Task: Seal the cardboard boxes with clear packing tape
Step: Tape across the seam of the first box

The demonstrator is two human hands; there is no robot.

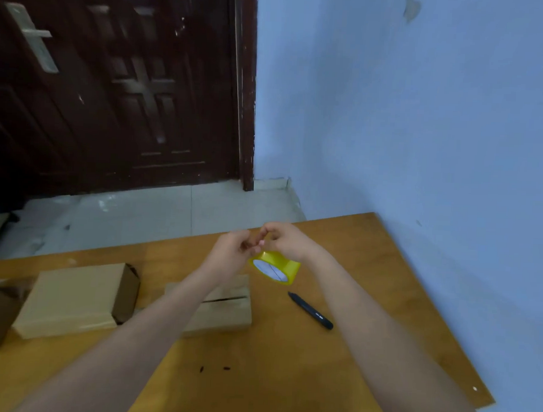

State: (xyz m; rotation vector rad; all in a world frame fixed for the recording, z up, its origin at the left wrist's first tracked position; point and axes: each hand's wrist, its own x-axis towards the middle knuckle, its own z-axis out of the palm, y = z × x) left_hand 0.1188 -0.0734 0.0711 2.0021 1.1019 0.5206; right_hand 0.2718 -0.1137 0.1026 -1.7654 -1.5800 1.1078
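Two hands hold one tape roll above three boxes.

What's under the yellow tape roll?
The tape roll hangs in the air, held by the right hand. Below it is bare table, with a black pen just nearer. The left arm covers part of the box beside it.

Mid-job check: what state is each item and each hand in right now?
tape roll: lifted off the table, held.
right hand: grips the roll.
left hand: fingertips pinching at the roll.
middle box: flaps shut, seam untaped.
left box: end flap open.
pen: lying on the table.
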